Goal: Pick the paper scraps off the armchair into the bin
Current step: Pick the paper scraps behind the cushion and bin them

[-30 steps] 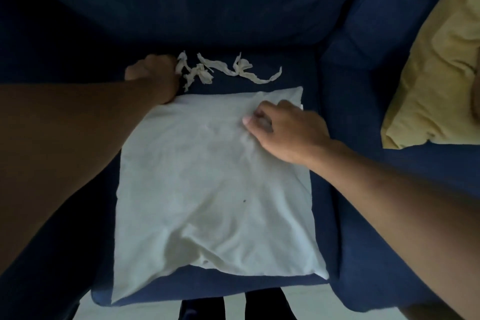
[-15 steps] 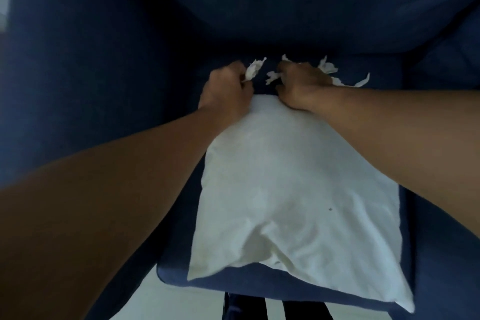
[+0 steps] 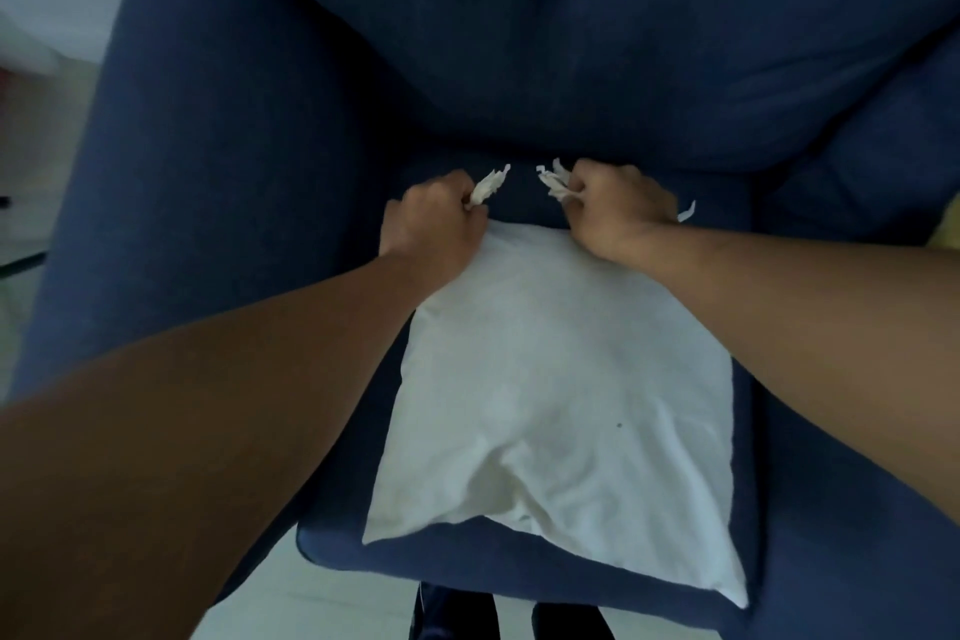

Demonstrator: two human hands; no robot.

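While both fists clench, left hand (image 3: 434, 218) grip pinching paper scraps (image 3: 488, 186), right hand (image 3: 621, 211) likewise.

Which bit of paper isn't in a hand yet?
The thin scrap lying on the blue seat just past the right hand. The other scraps stick out of closed fists; this one lies loose.
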